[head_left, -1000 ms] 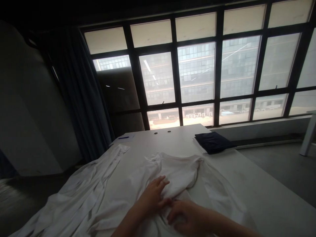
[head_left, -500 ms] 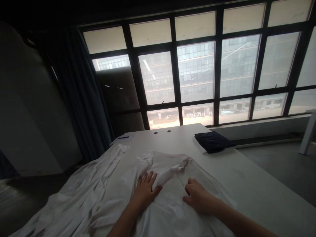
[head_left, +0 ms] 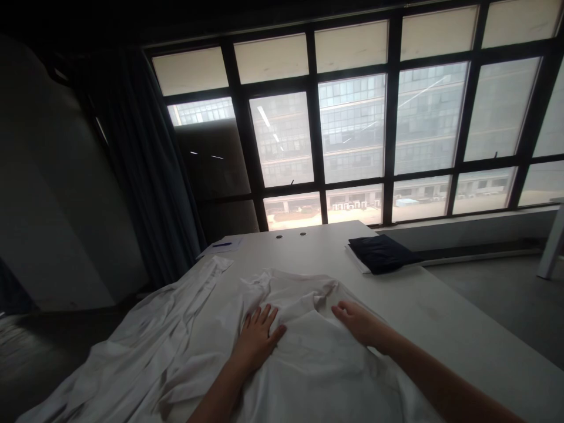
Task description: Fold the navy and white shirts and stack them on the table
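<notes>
A crumpled white garment (head_left: 304,376), which looks like a shirt, is spread over the near part of the table. My left hand (head_left: 258,339) lies flat on it with fingers apart, pressing the cloth. To the right, my right hand (head_left: 359,323) is closed at the garment's right side, its fingers pinching the cloth, which is pulled up in soft folds beside it. The exact spot of the pinch is partly hidden by the hand.
More white cloth (head_left: 145,341) lies in long folds along the table's left side. A dark folded cloth (head_left: 383,254) rests on something white at the right edge. A pen (head_left: 222,244) lies on paper at the far left of the white table (head_left: 445,329).
My right hand has moved a little up and to the right, drawing a layer of the white cloth with it. My left hand has stayed nearly in place.
</notes>
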